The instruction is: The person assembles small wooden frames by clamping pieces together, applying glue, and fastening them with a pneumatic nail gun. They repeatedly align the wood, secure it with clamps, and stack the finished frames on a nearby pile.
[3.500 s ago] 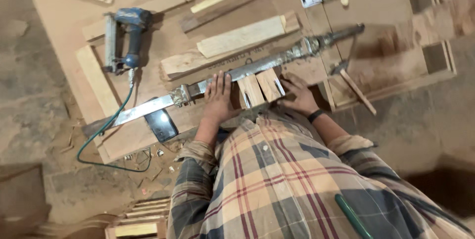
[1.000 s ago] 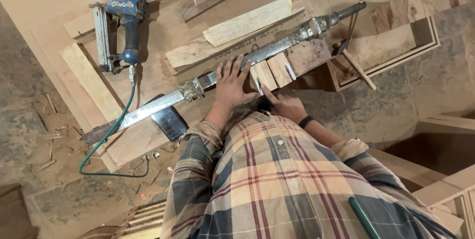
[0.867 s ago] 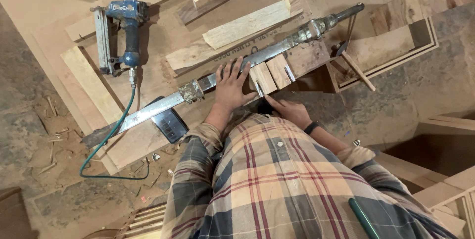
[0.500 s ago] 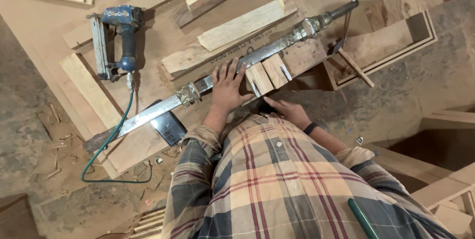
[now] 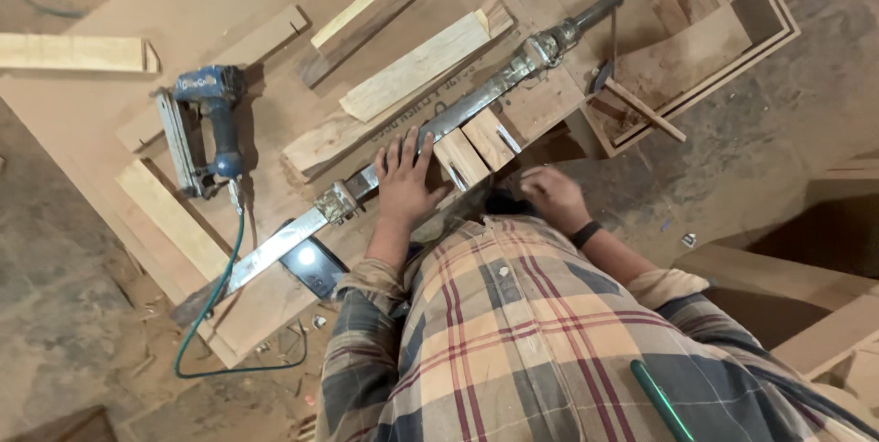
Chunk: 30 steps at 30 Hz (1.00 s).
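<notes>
My left hand (image 5: 403,184) lies flat with fingers spread on a long metal bar clamp (image 5: 485,94) that runs diagonally across a brown board (image 5: 229,12). Two small wooden blocks (image 5: 476,147) sit side by side against the bar, just right of that hand. My right hand (image 5: 549,197), with a black band at the wrist, hovers blurred at the board's near edge below the blocks, fingers loosely curled. Whether it holds anything does not show.
A blue nail gun (image 5: 206,126) with a green hose (image 5: 215,305) lies at the left. A dark phone (image 5: 313,266) rests by the clamp's lower end. Several wood strips (image 5: 417,67) lie above the bar. A hammer (image 5: 636,103) and a shallow wooden frame (image 5: 732,48) are at the right.
My right hand has drawn back from the two blocks toward my body. My left hand stays flat on the clamp bar.
</notes>
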Each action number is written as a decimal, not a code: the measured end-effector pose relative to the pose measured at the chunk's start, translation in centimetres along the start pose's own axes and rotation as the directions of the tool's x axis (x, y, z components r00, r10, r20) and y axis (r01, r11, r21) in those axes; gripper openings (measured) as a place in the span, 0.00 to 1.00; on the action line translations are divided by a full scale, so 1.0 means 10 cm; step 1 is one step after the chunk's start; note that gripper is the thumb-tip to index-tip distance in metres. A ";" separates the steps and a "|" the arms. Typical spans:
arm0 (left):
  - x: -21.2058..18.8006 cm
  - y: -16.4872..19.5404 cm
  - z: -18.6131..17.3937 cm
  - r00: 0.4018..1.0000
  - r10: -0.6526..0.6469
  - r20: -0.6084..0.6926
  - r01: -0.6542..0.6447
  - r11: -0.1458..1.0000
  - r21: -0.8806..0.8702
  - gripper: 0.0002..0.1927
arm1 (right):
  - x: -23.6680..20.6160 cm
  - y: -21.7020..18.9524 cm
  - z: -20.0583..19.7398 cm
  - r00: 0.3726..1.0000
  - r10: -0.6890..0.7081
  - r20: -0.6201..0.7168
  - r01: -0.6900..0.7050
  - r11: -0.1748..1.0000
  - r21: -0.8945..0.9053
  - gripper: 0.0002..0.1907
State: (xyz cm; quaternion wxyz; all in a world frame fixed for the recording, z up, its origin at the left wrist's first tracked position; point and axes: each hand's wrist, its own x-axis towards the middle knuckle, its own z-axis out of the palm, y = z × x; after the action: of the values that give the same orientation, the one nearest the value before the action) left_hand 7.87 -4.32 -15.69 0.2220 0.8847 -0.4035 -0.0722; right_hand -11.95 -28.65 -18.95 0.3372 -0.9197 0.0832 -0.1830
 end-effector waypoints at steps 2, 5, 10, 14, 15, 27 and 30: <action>-0.01 -0.03 0.05 1.000 0.012 -0.012 -0.012 1.000 -0.003 0.52 | 0.07 0.10 -0.07 0.972 0.236 -0.012 -0.234 0.968 0.094 0.05; 0.00 -0.16 0.20 1.000 -0.003 0.020 0.004 0.999 -0.036 0.52 | 0.22 0.24 -0.17 0.925 0.379 -0.034 -0.369 0.916 0.159 0.09; 0.09 -0.46 0.36 0.990 -0.137 0.044 0.142 0.977 -0.158 0.33 | 0.53 0.45 -0.34 0.951 0.306 -0.044 -0.303 0.950 0.074 0.14; 0.49 -0.47 0.19 0.955 -0.158 -0.250 0.148 0.987 -0.057 0.28 | 0.79 0.54 -0.47 0.979 0.201 -0.039 -0.194 0.972 0.132 0.13; 0.67 -0.43 0.13 0.948 -0.124 -0.293 0.139 0.990 0.031 0.33 | 0.86 0.55 -0.50 0.991 0.112 -0.068 -0.100 0.981 0.166 0.11; 0.92 -0.06 0.04 0.791 -0.492 0.362 0.593 0.474 -0.651 0.33 | 1.57 0.25 -0.74 0.901 -0.357 0.244 0.397 0.907 -0.140 0.24; 0.45 0.21 0.15 0.819 -0.060 0.570 0.472 -0.493 -0.731 0.31 | 1.72 0.08 -0.73 0.912 -0.401 0.083 0.404 0.915 -0.012 0.31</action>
State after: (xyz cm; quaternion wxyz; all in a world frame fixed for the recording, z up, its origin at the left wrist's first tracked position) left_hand 8.96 -9.41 -15.89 0.7630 0.3504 0.0762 -0.5379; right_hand 1.01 -38.31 -9.53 0.2821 -0.9284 -0.1187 -0.2107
